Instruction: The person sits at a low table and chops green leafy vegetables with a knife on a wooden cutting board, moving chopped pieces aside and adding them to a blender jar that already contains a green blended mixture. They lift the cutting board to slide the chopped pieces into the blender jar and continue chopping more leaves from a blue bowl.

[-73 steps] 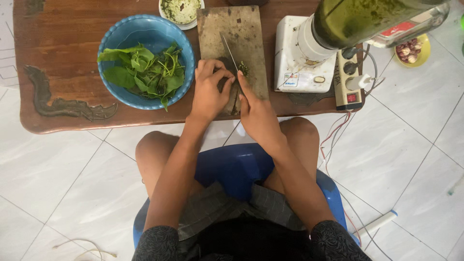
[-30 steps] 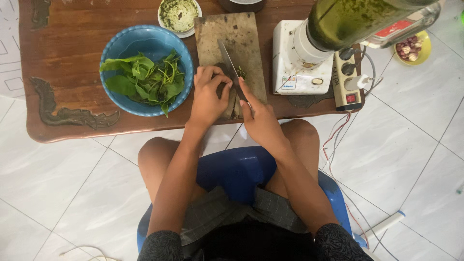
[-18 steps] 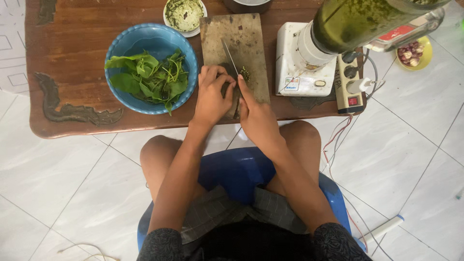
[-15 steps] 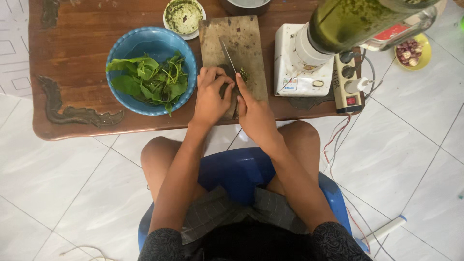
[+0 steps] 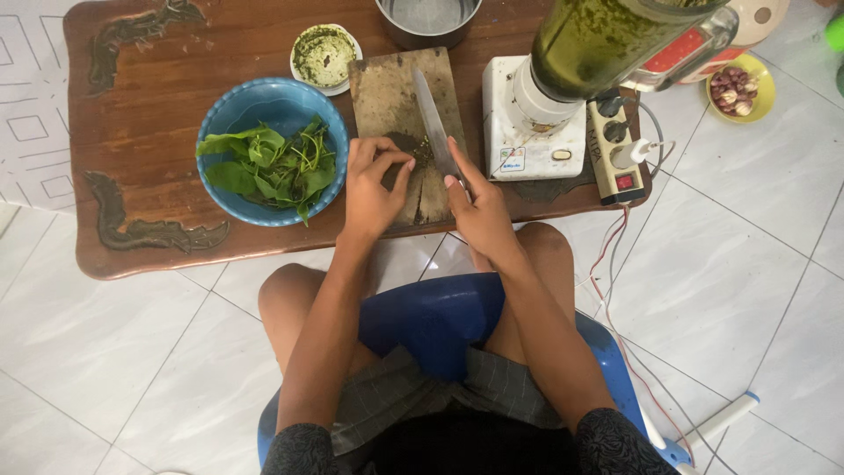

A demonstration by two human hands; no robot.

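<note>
1 head view looks steeply down, fairly near, over lap onto wooden table (image 5: pixel 176 53); no 2nd view.

The knife (image 5: pixel 433 119) handle is hidden inside the right hand (image 5: pixel 479 215), the chopped bits under the left hand (image 5: pixel 374 189) are too small to identify, and the metal pot (image 5: pixel 428 19) and blender jar (image 5: pixel 607 40) are cut off by the top edge.

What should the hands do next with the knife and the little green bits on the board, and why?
Probably bring the knife blade down through the small dark pile of greens on the cutting board. The right hand grips the handle with the blade resting beside the pile, and the left hand pins the greens with its fingertips close to the blade, so curling them back first looks wise.
</note>
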